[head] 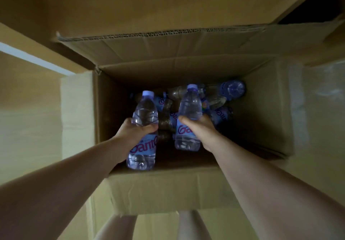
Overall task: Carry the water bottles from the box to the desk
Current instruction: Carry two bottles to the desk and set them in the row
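I look straight down into an open cardboard box [265,109]. My left hand [134,131] grips a clear water bottle [144,112] with a blue label and pale blue cap around its middle, held above the box's near edge. My right hand [201,129] grips a second water bottle [189,107] of the same kind, cap pointing away from me. Several more bottles [231,88] lie jumbled on the box floor, partly hidden behind the two held ones.
The box flaps [149,47] stand open on all sides, the near flap [158,189] hanging toward me. Pale wooden floor [28,109] lies to the left. My legs [188,224] show at the bottom edge. The desk is out of view.
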A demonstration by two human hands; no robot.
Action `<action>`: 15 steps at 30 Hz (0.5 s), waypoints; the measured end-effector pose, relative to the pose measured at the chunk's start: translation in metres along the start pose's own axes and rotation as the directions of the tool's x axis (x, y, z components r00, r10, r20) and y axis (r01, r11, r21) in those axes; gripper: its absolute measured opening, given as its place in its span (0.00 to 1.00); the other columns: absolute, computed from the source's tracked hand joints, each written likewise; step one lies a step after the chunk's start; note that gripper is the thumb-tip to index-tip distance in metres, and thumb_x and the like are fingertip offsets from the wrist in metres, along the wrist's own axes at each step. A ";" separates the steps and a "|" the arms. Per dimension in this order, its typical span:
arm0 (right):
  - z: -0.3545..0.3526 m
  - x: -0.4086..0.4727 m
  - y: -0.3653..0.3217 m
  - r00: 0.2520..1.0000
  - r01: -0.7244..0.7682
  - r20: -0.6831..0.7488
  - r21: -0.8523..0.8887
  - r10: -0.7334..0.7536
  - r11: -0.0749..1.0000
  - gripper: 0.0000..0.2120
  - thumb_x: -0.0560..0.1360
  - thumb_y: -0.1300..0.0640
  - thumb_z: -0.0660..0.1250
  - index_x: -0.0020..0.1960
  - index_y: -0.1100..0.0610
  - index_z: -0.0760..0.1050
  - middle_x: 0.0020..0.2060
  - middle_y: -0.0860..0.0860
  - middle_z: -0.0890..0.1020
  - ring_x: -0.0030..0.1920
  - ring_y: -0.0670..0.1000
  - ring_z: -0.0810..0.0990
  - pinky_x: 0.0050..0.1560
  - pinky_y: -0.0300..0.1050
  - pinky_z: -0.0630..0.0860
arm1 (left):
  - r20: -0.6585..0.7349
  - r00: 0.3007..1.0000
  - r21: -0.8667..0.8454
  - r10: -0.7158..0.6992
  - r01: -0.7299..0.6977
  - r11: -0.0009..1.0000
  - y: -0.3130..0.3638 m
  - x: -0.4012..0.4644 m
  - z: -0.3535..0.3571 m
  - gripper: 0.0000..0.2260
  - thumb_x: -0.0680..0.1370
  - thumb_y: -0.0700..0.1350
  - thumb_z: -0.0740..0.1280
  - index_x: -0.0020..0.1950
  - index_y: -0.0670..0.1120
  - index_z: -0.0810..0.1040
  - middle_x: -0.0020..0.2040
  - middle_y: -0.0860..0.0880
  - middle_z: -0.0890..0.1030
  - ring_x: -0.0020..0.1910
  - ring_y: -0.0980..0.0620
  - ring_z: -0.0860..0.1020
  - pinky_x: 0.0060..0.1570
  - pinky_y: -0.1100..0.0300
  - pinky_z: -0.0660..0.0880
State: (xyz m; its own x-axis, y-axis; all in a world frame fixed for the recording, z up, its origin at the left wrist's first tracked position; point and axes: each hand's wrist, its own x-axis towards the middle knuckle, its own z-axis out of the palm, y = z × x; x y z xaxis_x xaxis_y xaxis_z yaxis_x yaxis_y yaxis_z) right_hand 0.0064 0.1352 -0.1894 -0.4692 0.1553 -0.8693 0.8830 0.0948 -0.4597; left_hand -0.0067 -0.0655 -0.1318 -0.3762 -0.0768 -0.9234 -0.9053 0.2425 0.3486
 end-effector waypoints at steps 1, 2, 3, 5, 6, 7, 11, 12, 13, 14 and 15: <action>0.002 -0.016 -0.005 1.000 0.009 -0.007 0.016 -0.009 1.000 0.27 0.67 0.49 0.77 0.63 0.58 0.75 0.51 0.55 0.84 0.49 0.55 0.84 0.56 0.54 0.80 | -0.009 1.000 0.002 0.022 -0.022 1.000 0.003 -0.014 -0.004 0.21 0.68 0.47 0.77 0.58 0.43 0.77 0.49 0.40 0.83 0.46 0.41 0.83 0.53 0.43 0.79; 0.004 -0.030 -0.010 1.000 0.021 -0.018 0.015 -0.021 1.000 0.30 0.67 0.48 0.77 0.64 0.59 0.73 0.51 0.55 0.83 0.49 0.54 0.84 0.55 0.54 0.80 | -0.027 0.999 0.003 0.045 -0.045 0.999 0.004 -0.026 -0.008 0.20 0.68 0.46 0.77 0.57 0.42 0.78 0.47 0.40 0.84 0.44 0.41 0.83 0.51 0.45 0.80; 0.008 -0.044 -0.015 0.999 0.037 -0.029 -0.007 -0.037 0.999 0.32 0.66 0.47 0.77 0.64 0.59 0.72 0.51 0.55 0.83 0.48 0.54 0.84 0.54 0.53 0.81 | -0.053 0.996 0.010 0.066 -0.065 0.998 0.005 -0.038 -0.013 0.20 0.68 0.46 0.77 0.56 0.42 0.78 0.46 0.40 0.84 0.42 0.42 0.83 0.50 0.47 0.80; 0.016 -0.070 -0.024 0.995 0.075 -0.059 -0.074 -0.080 0.994 0.32 0.65 0.46 0.77 0.63 0.58 0.70 0.51 0.54 0.83 0.46 0.52 0.84 0.48 0.48 0.82 | -0.111 0.990 0.025 0.089 -0.086 0.996 0.005 -0.061 -0.022 0.19 0.68 0.47 0.77 0.54 0.41 0.78 0.46 0.39 0.83 0.42 0.41 0.83 0.50 0.47 0.80; 0.021 -0.084 -0.028 0.992 0.097 -0.073 -0.101 -0.105 0.990 0.32 0.65 0.46 0.77 0.62 0.57 0.69 0.50 0.53 0.82 0.46 0.51 0.83 0.46 0.47 0.81 | -0.132 0.986 0.019 0.098 -0.096 0.995 0.004 -0.073 -0.027 0.18 0.68 0.47 0.77 0.53 0.41 0.78 0.46 0.38 0.83 0.42 0.41 0.82 0.51 0.46 0.80; 0.025 -0.099 -0.032 0.988 0.120 -0.084 -0.128 -0.131 0.985 0.31 0.65 0.46 0.77 0.61 0.56 0.68 0.50 0.52 0.81 0.45 0.51 0.83 0.44 0.46 0.80 | -0.149 0.982 0.001 0.114 -0.115 0.993 0.002 -0.085 -0.032 0.16 0.69 0.46 0.77 0.51 0.41 0.78 0.46 0.38 0.83 0.41 0.41 0.82 0.51 0.46 0.79; 0.041 -0.164 -0.054 0.965 0.220 -0.085 -0.253 -0.248 0.942 0.27 0.66 0.45 0.76 0.54 0.52 0.64 0.48 0.49 0.78 0.40 0.45 0.78 0.33 0.38 0.70 | -0.230 0.961 -0.025 0.155 -0.165 0.986 -0.003 -0.141 -0.057 0.19 0.70 0.43 0.76 0.56 0.39 0.76 0.48 0.37 0.82 0.42 0.42 0.81 0.47 0.50 0.77; 0.046 -0.182 -0.061 0.958 0.243 -0.084 -0.278 -0.275 0.929 0.26 0.67 0.45 0.76 0.54 0.52 0.63 0.47 0.48 0.78 0.40 0.46 0.77 0.34 0.39 0.70 | -0.255 0.953 -0.024 0.161 -0.173 0.985 -0.004 -0.158 -0.065 0.21 0.69 0.44 0.76 0.58 0.39 0.74 0.49 0.38 0.82 0.43 0.42 0.81 0.46 0.50 0.77; 0.051 -0.201 -0.069 0.949 0.266 -0.081 -0.307 -0.304 0.914 0.26 0.67 0.45 0.76 0.53 0.52 0.63 0.47 0.48 0.77 0.40 0.48 0.77 0.37 0.39 0.70 | -0.285 0.945 -0.031 0.162 -0.178 0.984 -0.004 -0.176 -0.075 0.22 0.69 0.44 0.76 0.58 0.39 0.73 0.49 0.39 0.81 0.43 0.43 0.81 0.43 0.53 0.76; 0.056 -0.220 -0.078 0.941 0.290 -0.069 -0.337 -0.331 0.896 0.26 0.67 0.45 0.76 0.53 0.51 0.62 0.47 0.48 0.76 0.42 0.49 0.77 0.41 0.40 0.70 | -0.320 0.934 -0.049 0.157 -0.181 0.982 -0.005 -0.194 -0.085 0.22 0.68 0.45 0.76 0.57 0.41 0.72 0.49 0.41 0.81 0.43 0.44 0.81 0.41 0.56 0.76; 0.063 -0.240 -0.087 0.933 0.314 -0.050 -0.363 -0.355 0.877 0.26 0.67 0.45 0.75 0.53 0.52 0.61 0.47 0.48 0.76 0.44 0.51 0.78 0.43 0.41 0.71 | -0.357 0.922 -0.072 0.150 -0.188 0.980 -0.006 -0.214 -0.094 0.22 0.68 0.46 0.77 0.55 0.43 0.70 0.48 0.43 0.80 0.42 0.45 0.80 0.39 0.57 0.75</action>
State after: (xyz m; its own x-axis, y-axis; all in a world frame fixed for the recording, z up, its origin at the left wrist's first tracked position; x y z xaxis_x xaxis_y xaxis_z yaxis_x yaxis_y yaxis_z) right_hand 0.0434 0.0281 0.0480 -0.7522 0.1601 -0.6392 0.6229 0.4891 -0.6106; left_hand 0.0603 -0.1412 0.0789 -0.5532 -0.3800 -0.7413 -0.8305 0.1822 0.5263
